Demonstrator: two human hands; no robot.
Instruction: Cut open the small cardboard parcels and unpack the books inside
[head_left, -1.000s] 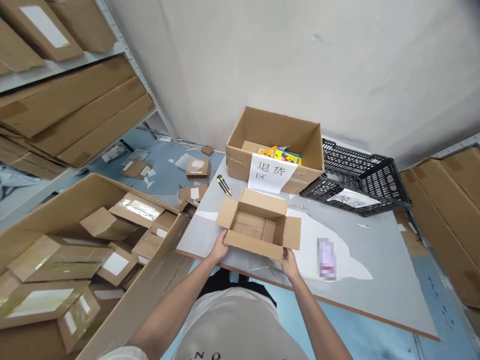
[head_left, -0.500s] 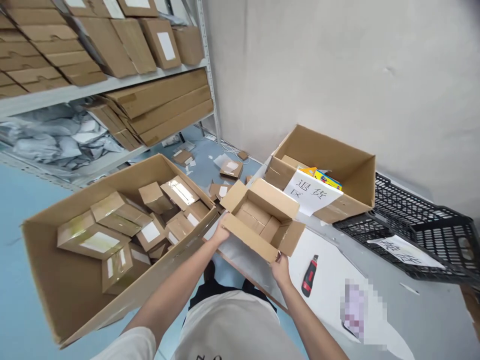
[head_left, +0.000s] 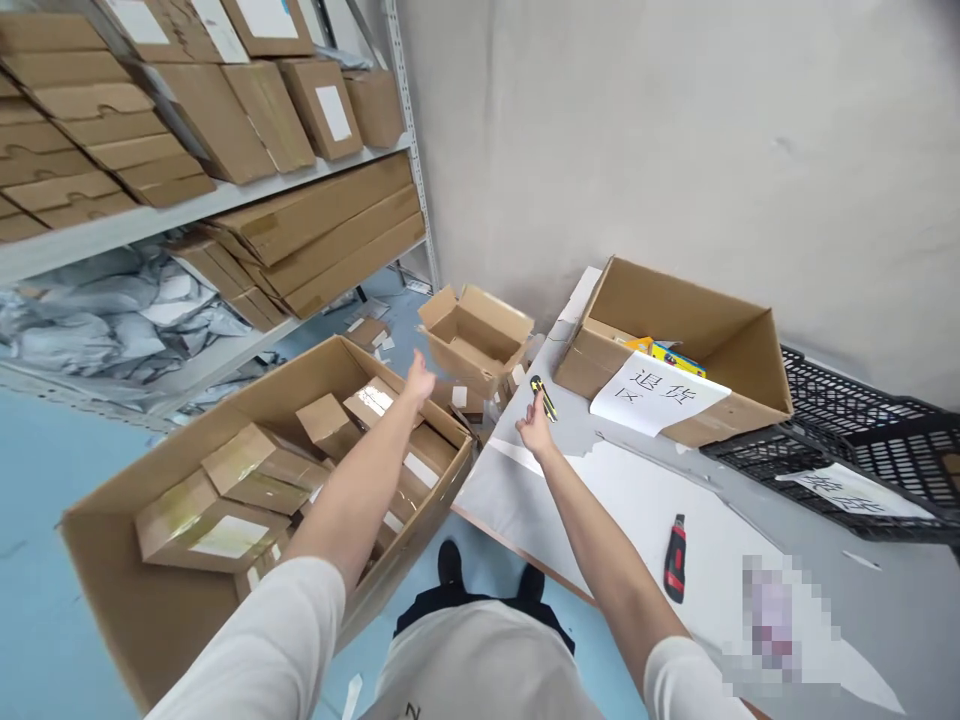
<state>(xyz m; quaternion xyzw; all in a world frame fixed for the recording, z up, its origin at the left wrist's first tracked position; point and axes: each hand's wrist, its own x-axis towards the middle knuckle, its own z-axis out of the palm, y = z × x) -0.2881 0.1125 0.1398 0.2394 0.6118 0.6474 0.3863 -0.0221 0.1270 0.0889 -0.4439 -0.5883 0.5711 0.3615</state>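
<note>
A pale, short-sleeved T-shirt [head_left: 480, 660] fills the bottom centre, a dark printed letter [head_left: 412, 711] at the frame's edge. Its loose sleeves [head_left: 277, 620] leave forearms, left hand [head_left: 420, 382] and right hand [head_left: 535, 430] bare. Below show dark bottoms [head_left: 484, 594] and black shoes [head_left: 450, 565].

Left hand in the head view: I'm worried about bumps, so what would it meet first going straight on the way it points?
Probably the small open box, at its left end: it shows just beyond the left hand, though depth is unclear, and the hand might pass over it.
</note>
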